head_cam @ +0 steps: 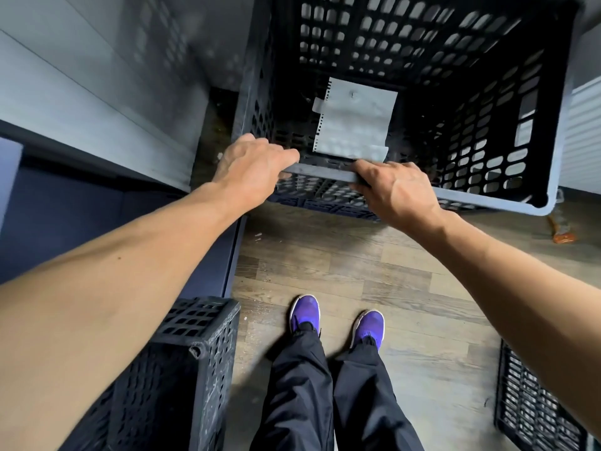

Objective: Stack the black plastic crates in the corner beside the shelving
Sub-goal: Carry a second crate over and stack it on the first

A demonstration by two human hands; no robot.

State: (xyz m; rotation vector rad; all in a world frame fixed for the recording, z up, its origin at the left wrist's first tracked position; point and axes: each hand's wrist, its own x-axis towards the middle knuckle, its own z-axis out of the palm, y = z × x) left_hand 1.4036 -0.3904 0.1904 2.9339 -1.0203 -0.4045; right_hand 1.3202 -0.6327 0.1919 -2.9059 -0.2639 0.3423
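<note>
Forearms [136,255] outstretched | black crate [471,92] clasped at near rim by left hand [253,164] and right hand [396,187] | likely steadied for squaring onto corner stack

The top edge is cropping the upper crate [422,60]. Fingertips of the left hand [250,164] and right hand [396,187] are curling out of sight over its rim. The left forearm [113,288] is masking part of a lower crate [195,353].
</note>
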